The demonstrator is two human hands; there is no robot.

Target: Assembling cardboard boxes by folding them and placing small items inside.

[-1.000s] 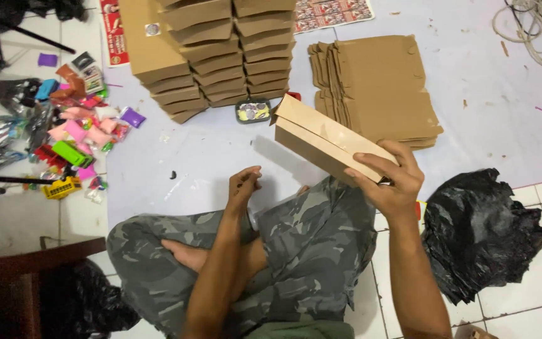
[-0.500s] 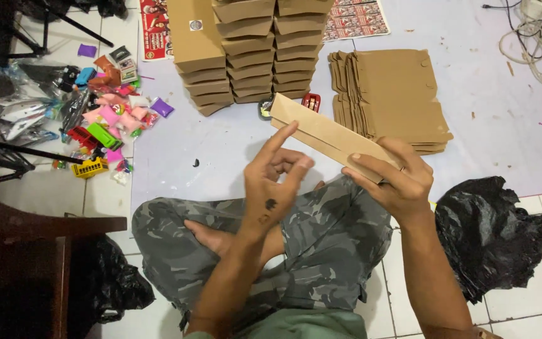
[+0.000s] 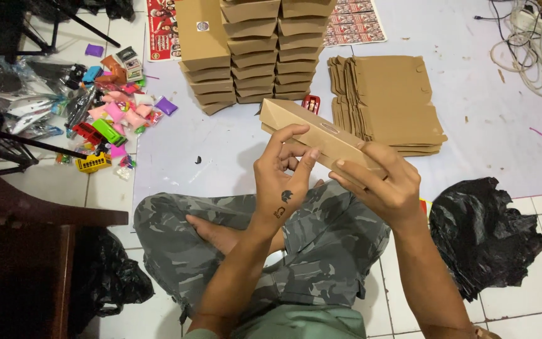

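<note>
Brown cardboard box [image 3: 312, 135], long and flat, up in both my hands over my lap, above the near edge of the pale floor sheet [image 3: 490, 113]. Right hand [image 3: 387, 188] closed round its near end, thumb on top, fingers beneath. Left hand [image 3: 283, 179] half open against its side, fingertips pressing the long face, thumb up at the top edge.

Risks, as I judge them:
- Box tilts away from me; grip is only at one end. A loose right hand would let it slide toward the sheet.
- Left fingertips push on thin card. Too much force could crease the panel or spring a flap.

Containers:
- Box in hand: shut as far as I can see; contents cannot be told.
- Stack of made boxes [image 3: 255, 50] at the sheet's far edge, several high in columns, all closed; nothing visible inside.
- Pile of flat blanks [image 3: 390, 103] right of the stack, unfolded, holding nothing.
- Black bag [image 3: 481, 235] on the tiles off the sheet's near right corner, crumpled; contents hidden.
- Loose coloured packets [image 3: 117, 119] off the sheet's left edge, in no container.
</note>
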